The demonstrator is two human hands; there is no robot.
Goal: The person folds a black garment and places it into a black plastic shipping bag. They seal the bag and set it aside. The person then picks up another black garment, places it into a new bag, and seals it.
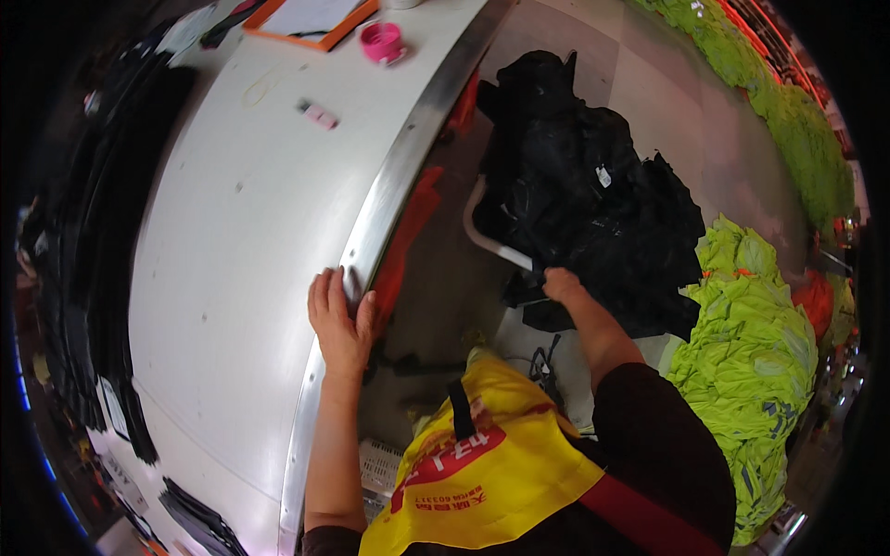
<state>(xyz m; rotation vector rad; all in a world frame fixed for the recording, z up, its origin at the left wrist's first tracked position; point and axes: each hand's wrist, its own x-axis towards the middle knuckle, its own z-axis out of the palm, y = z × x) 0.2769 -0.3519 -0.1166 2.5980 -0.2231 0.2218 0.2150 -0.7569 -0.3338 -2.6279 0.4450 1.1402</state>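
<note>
White surface [232, 232] fills the frame's left; left hand [341, 320] rests open and flat on its metal rim. Right hand [560, 282], at centre, closes on black garments [593, 204] heaped on the floor; bracing there looks wise, lifting one piece cleanly

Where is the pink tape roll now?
In the head view, the pink tape roll lies at the far end of the white table, just right of the orange clipboard.
</note>
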